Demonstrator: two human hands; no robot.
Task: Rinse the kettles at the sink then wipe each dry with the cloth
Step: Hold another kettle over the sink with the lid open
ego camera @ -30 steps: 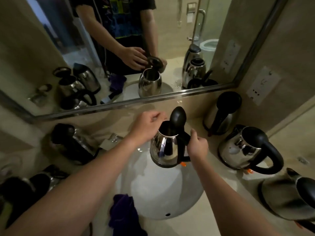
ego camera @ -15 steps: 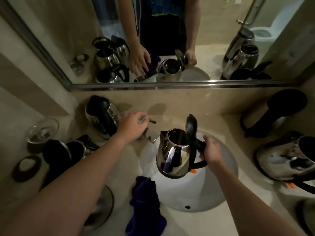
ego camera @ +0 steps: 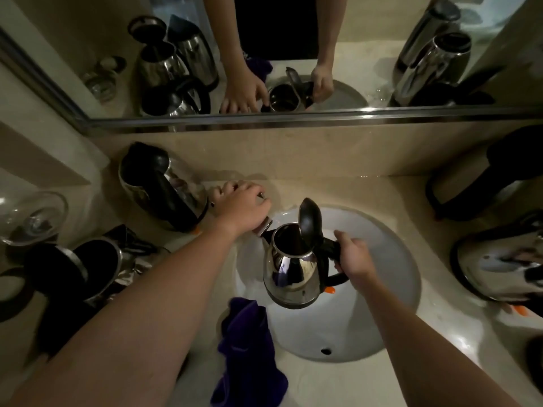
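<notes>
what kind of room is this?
Probably a bathroom, perhaps a hotel's: a white basin sunk in a stone counter, a wall mirror above, and a toilet reflected in it.

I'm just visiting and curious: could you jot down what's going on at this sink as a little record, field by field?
Place: bathroom counter with a round white sink below a mirror
Right hand: grips the black handle of the held kettle over the basin
Kettle lid: flipped open, upright
Left hand: on the faucet behind the basin
Water: none visibly running
Cloth: purple, draped over the sink's near edge, untouched
Other kettles: several on both sides
</notes>
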